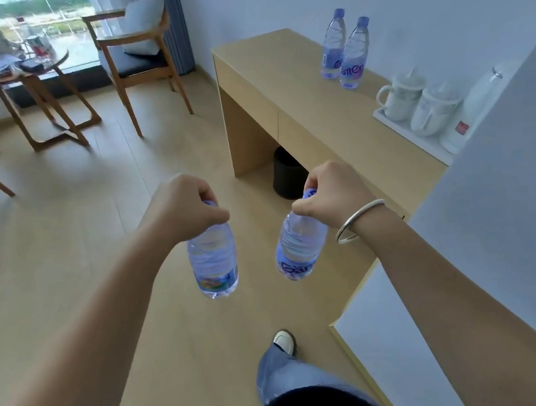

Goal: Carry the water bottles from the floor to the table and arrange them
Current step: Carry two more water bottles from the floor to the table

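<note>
My left hand grips the neck of a clear water bottle that hangs above the floor. My right hand, with a silver bangle on the wrist, grips the cap end of a second water bottle, which tilts slightly. Both bottles have blue labels and are held over the wooden floor, left of the light wooden table. Two more water bottles stand upright side by side at the table's far end, near the wall.
A white tray with mugs and a white kettle sits on the table's near part. A black bin stands under the table. A wooden chair and a round side table stand by the window. A white-topped cabinet is at right.
</note>
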### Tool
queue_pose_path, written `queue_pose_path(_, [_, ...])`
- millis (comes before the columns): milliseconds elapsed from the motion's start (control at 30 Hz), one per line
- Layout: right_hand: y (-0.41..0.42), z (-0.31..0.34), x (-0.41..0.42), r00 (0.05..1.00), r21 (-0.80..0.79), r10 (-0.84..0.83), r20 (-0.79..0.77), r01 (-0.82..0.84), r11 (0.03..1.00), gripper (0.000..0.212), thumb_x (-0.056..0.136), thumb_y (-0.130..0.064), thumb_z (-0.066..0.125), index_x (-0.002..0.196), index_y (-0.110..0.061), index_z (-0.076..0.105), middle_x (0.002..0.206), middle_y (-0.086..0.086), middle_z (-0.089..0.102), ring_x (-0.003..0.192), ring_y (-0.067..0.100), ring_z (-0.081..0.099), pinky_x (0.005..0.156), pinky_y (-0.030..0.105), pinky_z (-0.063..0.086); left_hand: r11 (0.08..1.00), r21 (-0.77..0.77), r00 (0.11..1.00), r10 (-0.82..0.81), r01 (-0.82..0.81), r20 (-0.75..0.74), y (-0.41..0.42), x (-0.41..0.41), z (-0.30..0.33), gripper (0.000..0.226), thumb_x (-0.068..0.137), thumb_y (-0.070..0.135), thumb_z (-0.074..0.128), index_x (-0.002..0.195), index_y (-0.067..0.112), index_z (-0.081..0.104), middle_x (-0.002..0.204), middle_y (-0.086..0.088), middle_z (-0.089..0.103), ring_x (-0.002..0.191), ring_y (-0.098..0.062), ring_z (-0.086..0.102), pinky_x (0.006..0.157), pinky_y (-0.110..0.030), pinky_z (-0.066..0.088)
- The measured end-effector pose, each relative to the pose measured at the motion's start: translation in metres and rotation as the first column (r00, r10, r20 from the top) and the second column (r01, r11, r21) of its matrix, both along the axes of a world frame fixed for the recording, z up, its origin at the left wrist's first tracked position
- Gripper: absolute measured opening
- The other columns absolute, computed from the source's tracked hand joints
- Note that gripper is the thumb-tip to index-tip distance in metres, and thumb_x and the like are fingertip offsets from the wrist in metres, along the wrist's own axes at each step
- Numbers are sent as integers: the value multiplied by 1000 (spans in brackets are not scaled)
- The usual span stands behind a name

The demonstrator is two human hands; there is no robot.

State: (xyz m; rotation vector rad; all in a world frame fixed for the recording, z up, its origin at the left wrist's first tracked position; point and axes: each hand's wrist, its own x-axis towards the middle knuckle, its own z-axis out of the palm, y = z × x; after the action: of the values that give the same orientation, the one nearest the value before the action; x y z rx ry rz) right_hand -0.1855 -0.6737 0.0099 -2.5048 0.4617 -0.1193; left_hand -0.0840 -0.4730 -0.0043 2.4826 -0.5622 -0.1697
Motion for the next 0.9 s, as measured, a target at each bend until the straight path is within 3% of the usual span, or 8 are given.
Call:
queue_pose_path(100, [-28,4,42,998,0,-62,14,62,998,21,67,-14,64,72,6,61,64,8,50,60,20,42,57,28,36,997,24,997,-77,76,12,-34,48,5,15,58,17,72,50,18,59,57,2,61,60,-18,56,57,-32,49])
queue_pose_path(300, [-84,8,109,980,-25,-198,33,199,980,14,68,-15,65,68,-2,59,58,2,46,59,22,44,57,27,38,985,53,985,-164,162,52,-104,127,26,11,61,19,71,56,18,62,60,4,59,57,-11,51,52,-24,41])
queue_pose_path(500, [-135,9,135,945,-11,-322,47,323,946,24,67,-15,64,78,6,62,64,7,48,61,19,41,57,28,37,971,5,971,-238,238,38,-171,175,34,8,65,18,71,62,14,64,63,4,58,59,-8,50,49,-21,39])
queue_pose_path(667, [-171,7,146,917,23,-398,3,398,917,17,66,-15,67,65,-1,57,57,4,42,58,18,37,53,26,32,942,12,941,-335,336,-39,-235,208,28,10,66,18,71,62,14,63,63,3,57,57,-8,48,49,-20,38])
queue_pose_path(900, [-227,3,196,850,25,-524,-48,526,850,19,66,-15,65,60,-7,49,63,9,46,61,19,39,56,28,33,876,9,874,-480,482,-72,-323,280,23,7,65,17,69,64,14,63,59,7,55,52,-8,44,47,-21,32])
